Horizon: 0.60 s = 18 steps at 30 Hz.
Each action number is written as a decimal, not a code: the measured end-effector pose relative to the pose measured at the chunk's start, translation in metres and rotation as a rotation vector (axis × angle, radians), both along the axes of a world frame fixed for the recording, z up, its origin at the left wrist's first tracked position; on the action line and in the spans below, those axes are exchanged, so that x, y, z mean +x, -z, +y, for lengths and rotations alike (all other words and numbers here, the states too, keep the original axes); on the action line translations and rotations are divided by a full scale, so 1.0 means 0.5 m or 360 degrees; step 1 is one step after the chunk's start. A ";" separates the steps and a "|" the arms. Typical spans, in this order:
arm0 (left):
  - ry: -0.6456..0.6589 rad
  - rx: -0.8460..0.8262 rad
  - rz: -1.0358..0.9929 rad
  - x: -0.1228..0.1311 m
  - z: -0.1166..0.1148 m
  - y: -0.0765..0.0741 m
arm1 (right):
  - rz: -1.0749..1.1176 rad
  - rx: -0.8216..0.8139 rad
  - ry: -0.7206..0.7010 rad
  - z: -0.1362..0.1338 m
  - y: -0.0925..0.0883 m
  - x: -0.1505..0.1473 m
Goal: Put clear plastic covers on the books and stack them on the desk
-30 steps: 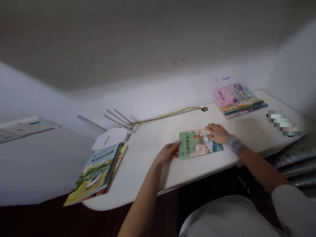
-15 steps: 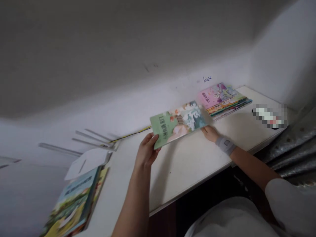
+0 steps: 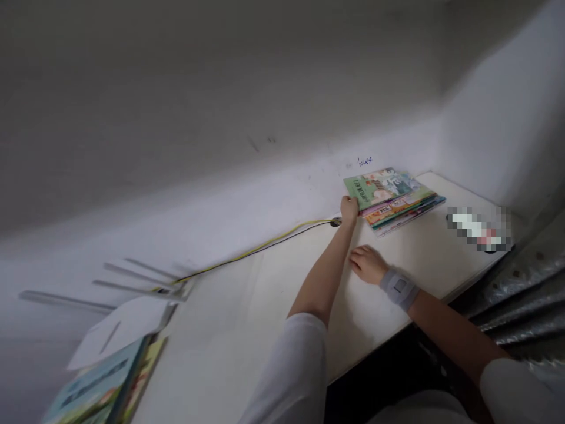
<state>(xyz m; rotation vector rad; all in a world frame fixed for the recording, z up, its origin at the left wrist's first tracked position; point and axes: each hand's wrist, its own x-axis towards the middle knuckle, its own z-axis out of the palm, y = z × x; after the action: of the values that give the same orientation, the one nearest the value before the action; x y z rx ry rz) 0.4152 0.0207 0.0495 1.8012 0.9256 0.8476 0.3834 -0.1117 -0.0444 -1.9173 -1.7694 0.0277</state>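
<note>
A thin picture book [image 3: 380, 187] with a green and pastel cover lies on top of the book stack [image 3: 404, 209] by the wall. My left hand [image 3: 350, 210] is closed on the book's lower left corner; its fingertips are partly hidden. Below the stack, my right hand [image 3: 368, 264] rests on the white desk [image 3: 247, 318], fingers loosely bent and apart from the books, with nothing visible in it. A grey band [image 3: 398, 287] circles my right wrist.
At the left stands a white router-like box [image 3: 119, 330] with several grey antennas, beside another pile of books [image 3: 95, 383]. A yellow and black cable [image 3: 265, 244] runs along the wall to a hole in the desk. A pixelated object [image 3: 479, 229] lies at the right.
My left hand has carried the green book rightward onto the stack, covering the pink book there. My right hand has let go of it and come down onto the desk.
</note>
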 end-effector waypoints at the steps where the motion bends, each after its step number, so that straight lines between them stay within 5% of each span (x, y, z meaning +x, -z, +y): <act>1: -0.0037 0.0000 0.0092 0.012 0.006 0.006 | -0.0014 -0.0008 0.0009 0.001 0.000 0.000; 7: -0.0144 -0.0009 0.0530 0.033 0.016 0.033 | -0.0064 -0.0051 0.0046 0.002 0.004 0.005; 12: -0.0035 0.0052 0.0645 0.016 0.012 0.012 | -0.0075 -0.0026 0.0001 0.001 0.007 0.014; 15: -0.0027 0.0145 0.0662 -0.041 0.000 -0.003 | -0.0054 0.0019 -0.0021 0.001 0.018 0.023; 18: 0.0173 0.0518 0.0748 -0.152 -0.029 -0.003 | -0.0015 0.0117 -0.0046 0.003 0.037 0.035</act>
<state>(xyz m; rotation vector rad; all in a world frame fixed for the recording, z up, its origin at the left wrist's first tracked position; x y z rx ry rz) 0.3390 0.0064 0.0509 2.3749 1.0088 0.5330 0.4008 -0.1100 -0.0627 -1.8427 -1.7795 -0.0358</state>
